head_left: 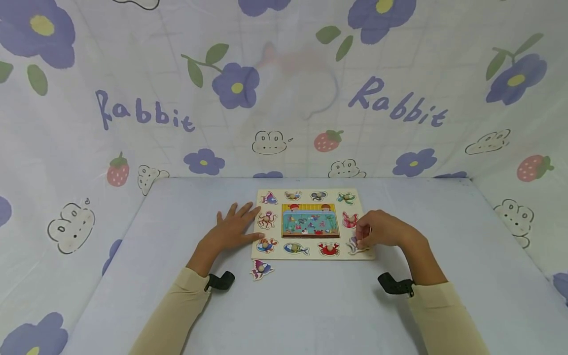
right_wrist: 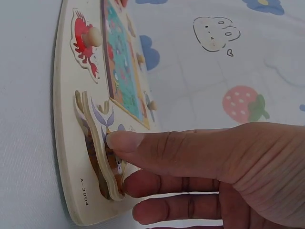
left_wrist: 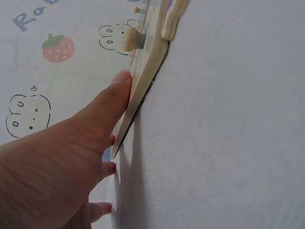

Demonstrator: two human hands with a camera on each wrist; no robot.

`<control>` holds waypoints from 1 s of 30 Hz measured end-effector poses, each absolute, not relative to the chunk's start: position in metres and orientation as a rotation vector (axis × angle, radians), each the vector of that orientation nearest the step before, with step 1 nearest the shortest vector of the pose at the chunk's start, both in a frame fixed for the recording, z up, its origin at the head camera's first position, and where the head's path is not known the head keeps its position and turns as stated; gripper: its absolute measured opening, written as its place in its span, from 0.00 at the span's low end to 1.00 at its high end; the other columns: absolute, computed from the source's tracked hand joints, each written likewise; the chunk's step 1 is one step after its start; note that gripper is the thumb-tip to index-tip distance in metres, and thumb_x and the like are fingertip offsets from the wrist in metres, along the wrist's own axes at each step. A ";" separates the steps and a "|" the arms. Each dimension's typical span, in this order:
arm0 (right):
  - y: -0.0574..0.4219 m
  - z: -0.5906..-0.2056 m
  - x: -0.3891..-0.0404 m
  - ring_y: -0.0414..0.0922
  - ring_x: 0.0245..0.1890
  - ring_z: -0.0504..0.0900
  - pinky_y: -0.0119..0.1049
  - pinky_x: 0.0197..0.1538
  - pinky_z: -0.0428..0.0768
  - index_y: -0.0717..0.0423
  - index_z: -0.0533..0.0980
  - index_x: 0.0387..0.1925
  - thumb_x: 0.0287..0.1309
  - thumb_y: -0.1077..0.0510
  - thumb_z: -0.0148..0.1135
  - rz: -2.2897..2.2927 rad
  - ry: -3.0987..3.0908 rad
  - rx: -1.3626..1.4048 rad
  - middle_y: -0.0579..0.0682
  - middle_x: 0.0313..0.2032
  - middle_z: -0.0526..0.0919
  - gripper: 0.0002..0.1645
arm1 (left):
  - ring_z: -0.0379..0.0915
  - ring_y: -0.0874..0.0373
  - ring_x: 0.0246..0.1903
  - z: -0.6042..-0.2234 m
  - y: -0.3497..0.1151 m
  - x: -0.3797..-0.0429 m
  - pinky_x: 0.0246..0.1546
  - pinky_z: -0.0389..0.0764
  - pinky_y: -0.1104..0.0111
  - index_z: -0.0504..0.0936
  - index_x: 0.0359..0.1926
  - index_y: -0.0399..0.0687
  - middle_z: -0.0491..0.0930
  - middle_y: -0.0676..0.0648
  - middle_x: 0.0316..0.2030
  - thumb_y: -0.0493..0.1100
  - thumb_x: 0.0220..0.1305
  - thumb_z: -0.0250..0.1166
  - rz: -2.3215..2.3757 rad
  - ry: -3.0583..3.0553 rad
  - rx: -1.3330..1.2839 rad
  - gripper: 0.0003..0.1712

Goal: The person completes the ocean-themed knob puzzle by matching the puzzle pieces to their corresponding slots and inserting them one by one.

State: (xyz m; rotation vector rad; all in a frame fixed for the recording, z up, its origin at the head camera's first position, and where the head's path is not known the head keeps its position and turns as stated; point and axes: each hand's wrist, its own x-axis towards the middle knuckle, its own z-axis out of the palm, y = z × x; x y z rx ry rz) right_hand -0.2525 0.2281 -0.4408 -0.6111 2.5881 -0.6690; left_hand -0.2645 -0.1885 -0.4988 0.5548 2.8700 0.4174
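A wooden peg puzzle board [head_left: 310, 196] with sea-creature pieces lies flat on the table. My right hand [head_left: 385, 229] pinches a puzzle piece with a purple tail [right_wrist: 101, 118] between thumb and fingers at the board's near right corner. In the right wrist view the piece stands tilted over its recess, partly hidden by the thumb. On the left edge of the board my left hand [head_left: 231, 230] rests with fingers spread, its thumb [left_wrist: 112, 98] on the board. A purple fish piece [head_left: 261, 269] with a round knob lies just off the near left corner.
Seated in the board are a red crab piece [head_left: 329, 249], a blue-green fish piece [head_left: 296, 248] and an octopus piece [head_left: 267, 220], among several others. An aquarium picture [head_left: 310, 222] fills the middle. A patterned cloth [head_left: 288, 98] hangs behind the white table [head_left: 310, 310].
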 end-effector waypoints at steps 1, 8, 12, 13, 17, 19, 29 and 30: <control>0.228 -0.441 -0.253 0.45 0.32 0.73 0.38 0.33 0.73 0.51 0.81 0.26 0.54 0.60 0.77 -0.672 2.586 -0.609 0.45 0.25 0.78 0.09 | 0.34 0.31 0.77 -0.498 -0.189 -0.264 0.66 0.38 0.25 0.52 0.81 0.57 0.46 0.44 0.81 0.71 0.67 0.59 0.418 2.871 0.557 0.51; 0.229 -0.443 -0.253 0.44 0.31 0.73 0.38 0.32 0.73 0.51 0.81 0.26 0.54 0.60 0.77 -0.676 2.588 -0.608 0.45 0.25 0.77 0.09 | 0.34 0.31 0.77 -0.497 -0.189 -0.263 0.66 0.39 0.25 0.52 0.81 0.56 0.46 0.43 0.80 0.70 0.67 0.60 0.429 2.877 0.563 0.51; 0.229 -0.445 -0.254 0.44 0.31 0.73 0.38 0.32 0.73 0.52 0.81 0.26 0.54 0.60 0.76 -0.674 2.593 -0.609 0.45 0.24 0.77 0.09 | 0.34 0.31 0.77 -0.498 -0.189 -0.264 0.66 0.39 0.25 0.52 0.81 0.56 0.46 0.43 0.80 0.71 0.67 0.60 0.423 2.878 0.562 0.51; 0.228 -0.445 -0.254 0.44 0.31 0.73 0.38 0.32 0.73 0.52 0.81 0.26 0.54 0.60 0.76 -0.671 2.594 -0.610 0.45 0.24 0.77 0.09 | 0.34 0.31 0.77 -0.498 -0.189 -0.264 0.65 0.39 0.25 0.52 0.81 0.56 0.46 0.44 0.80 0.71 0.67 0.60 0.423 2.878 0.562 0.51; 0.228 -0.445 -0.254 0.44 0.31 0.73 0.38 0.32 0.73 0.52 0.81 0.27 0.54 0.60 0.76 -0.668 2.596 -0.608 0.45 0.24 0.77 0.09 | 0.34 0.31 0.77 -0.498 -0.190 -0.264 0.66 0.39 0.25 0.53 0.81 0.57 0.46 0.44 0.80 0.71 0.66 0.60 0.427 2.873 0.560 0.51; 0.227 -0.444 -0.253 0.44 0.31 0.73 0.38 0.32 0.73 0.52 0.81 0.27 0.54 0.61 0.76 -0.666 2.597 -0.600 0.46 0.24 0.77 0.09 | 0.35 0.30 0.77 -0.498 -0.189 -0.263 0.65 0.39 0.25 0.53 0.81 0.56 0.47 0.43 0.80 0.70 0.66 0.60 0.432 2.875 0.561 0.51; 0.226 -0.442 -0.251 0.44 0.29 0.72 0.37 0.32 0.72 0.54 0.81 0.27 0.54 0.61 0.76 -0.692 2.585 -0.610 0.46 0.23 0.77 0.09 | 0.34 0.31 0.77 -0.496 -0.188 -0.262 0.66 0.38 0.26 0.52 0.81 0.57 0.46 0.44 0.81 0.70 0.67 0.60 0.437 2.869 0.546 0.51; 0.226 -0.442 -0.251 0.43 0.29 0.72 0.37 0.32 0.72 0.54 0.81 0.27 0.54 0.62 0.76 -0.695 2.583 -0.618 0.46 0.23 0.77 0.09 | 0.34 0.31 0.77 -0.495 -0.187 -0.261 0.66 0.38 0.26 0.53 0.81 0.57 0.46 0.44 0.80 0.70 0.67 0.60 0.439 2.869 0.547 0.51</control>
